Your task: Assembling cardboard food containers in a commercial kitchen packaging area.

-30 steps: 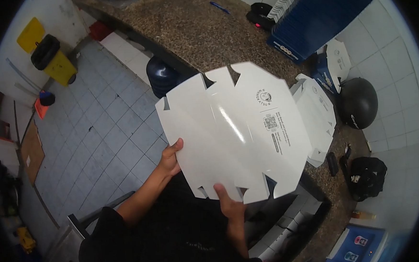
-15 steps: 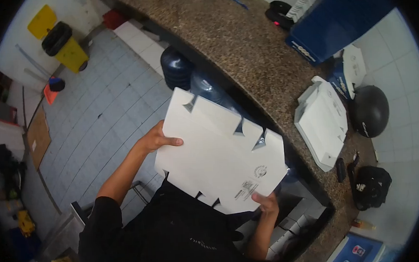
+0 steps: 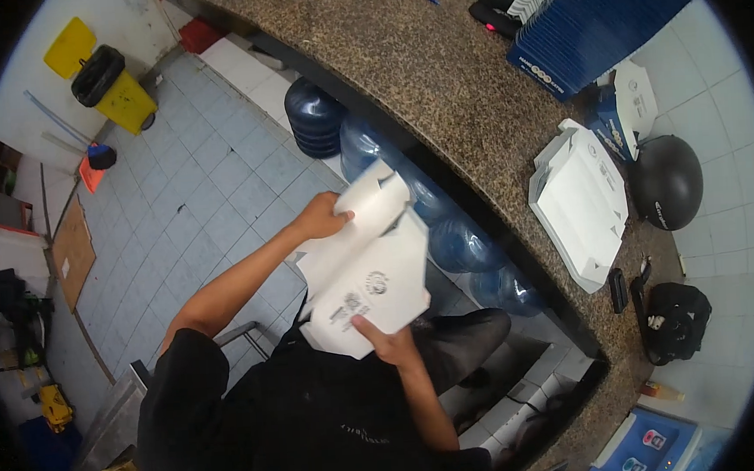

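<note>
White cardboard sheet (image 3: 388, 274), bent, held between left fingers (image 3: 343, 218) and right fingers (image 3: 365, 325)

Blue-grey tile flr (image 3: 207, 216), speckled brn counter (image 3: 437, 85), wht tiled wall (image 3: 721, 137) at R

- Bare left hand (image 3: 322, 217): most fingers hidden behind the bent white cardboard sheet (image 3: 365, 258).
- Bare right hand (image 3: 392, 347): most fingers hidden behind it.
- Small dark print (image 3: 352, 304): too tiny to read.
- Dark-blue cardboard stack (image 3: 601, 23): cut by upper edge.
</note>
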